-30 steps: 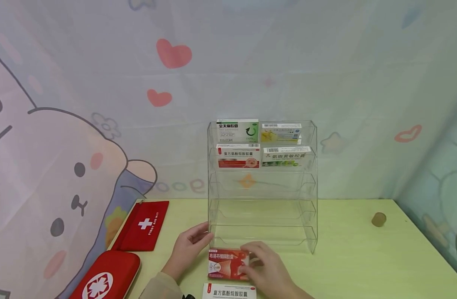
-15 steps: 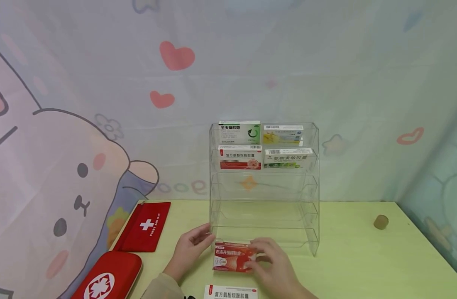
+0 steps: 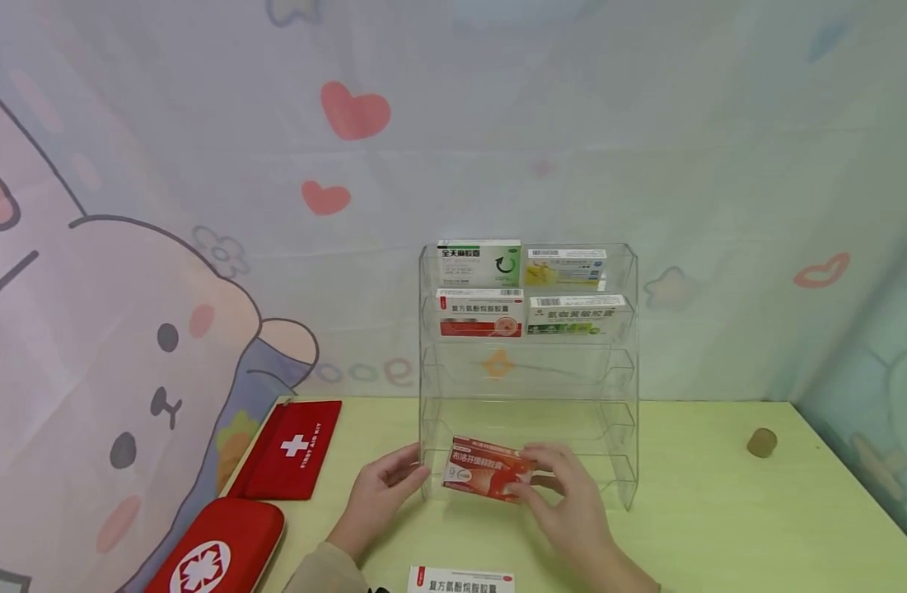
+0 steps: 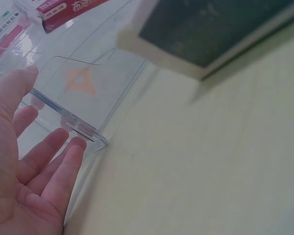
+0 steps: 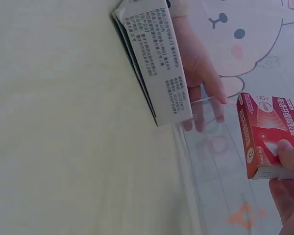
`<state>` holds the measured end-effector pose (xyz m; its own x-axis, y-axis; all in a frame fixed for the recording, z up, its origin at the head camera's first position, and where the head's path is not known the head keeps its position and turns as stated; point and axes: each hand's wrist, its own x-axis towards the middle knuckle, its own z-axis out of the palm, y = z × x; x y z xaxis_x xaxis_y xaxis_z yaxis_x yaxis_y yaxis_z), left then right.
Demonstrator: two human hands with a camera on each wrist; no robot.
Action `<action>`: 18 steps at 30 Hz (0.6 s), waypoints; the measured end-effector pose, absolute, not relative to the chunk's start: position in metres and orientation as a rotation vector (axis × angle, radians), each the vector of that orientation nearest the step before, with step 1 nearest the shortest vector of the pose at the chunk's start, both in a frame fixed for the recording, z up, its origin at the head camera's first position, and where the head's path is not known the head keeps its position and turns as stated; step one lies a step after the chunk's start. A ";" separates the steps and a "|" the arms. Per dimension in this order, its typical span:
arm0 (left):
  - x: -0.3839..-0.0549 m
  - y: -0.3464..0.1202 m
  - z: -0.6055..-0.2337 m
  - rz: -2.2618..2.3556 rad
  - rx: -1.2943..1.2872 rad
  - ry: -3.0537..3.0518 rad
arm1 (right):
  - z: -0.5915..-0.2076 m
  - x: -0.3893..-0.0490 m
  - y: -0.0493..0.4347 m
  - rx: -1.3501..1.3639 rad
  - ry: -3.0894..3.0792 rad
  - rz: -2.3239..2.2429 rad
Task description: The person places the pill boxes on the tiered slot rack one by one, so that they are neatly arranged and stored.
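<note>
My right hand (image 3: 572, 494) pinches a red medicine box (image 3: 486, 469) by its right end, thumb on the printed front. It is tilted and overlaps the lower tiers of a clear acrylic display rack (image 3: 527, 398) in the head view. My left hand (image 3: 379, 494) is at the rack's lower left side, thumb at the front edge and fingers along the outer face of the side panel (image 4: 71, 115). A white medicine box (image 3: 460, 580) stands near the front edge of the head view; its printed side (image 5: 157, 63) shows in the right wrist view.
On the rack's top two tiers sit a green-and-white box (image 3: 479, 263), a yellow-and-white box (image 3: 564, 269), a red-and-white box (image 3: 479, 315) and a green-lettered box (image 3: 577, 316). A red first aid pouch (image 3: 290, 449) and red case (image 3: 216, 543) lie left. A brown stub (image 3: 762, 442) is right.
My right hand has lifted the red box from in front of the rack, up and to the right, tilting it. My left hand keeps its place at the rack's side.
</note>
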<state>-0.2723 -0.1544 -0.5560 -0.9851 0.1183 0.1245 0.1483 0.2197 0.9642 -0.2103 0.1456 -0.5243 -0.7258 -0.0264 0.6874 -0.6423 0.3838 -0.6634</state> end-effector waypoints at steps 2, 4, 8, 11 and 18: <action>-0.272 -0.155 -0.557 -1.918 -0.268 -2.442 | -0.517 -0.213 0.146 0.557 -2.038 1.351; -0.273 -0.156 -0.557 -1.914 -0.279 -2.443 | -0.509 -0.216 0.147 0.552 -2.004 1.351; -0.274 -0.156 -0.557 -1.926 -0.283 -2.441 | -0.493 -0.228 0.149 0.553 -1.938 1.347; -0.274 -0.156 -0.557 -1.946 -0.279 -2.433 | -0.481 -0.239 0.151 0.551 -1.919 1.346; -0.275 -0.157 -0.558 -1.970 -0.274 -2.430 | -0.454 -0.261 0.155 0.483 -1.940 1.340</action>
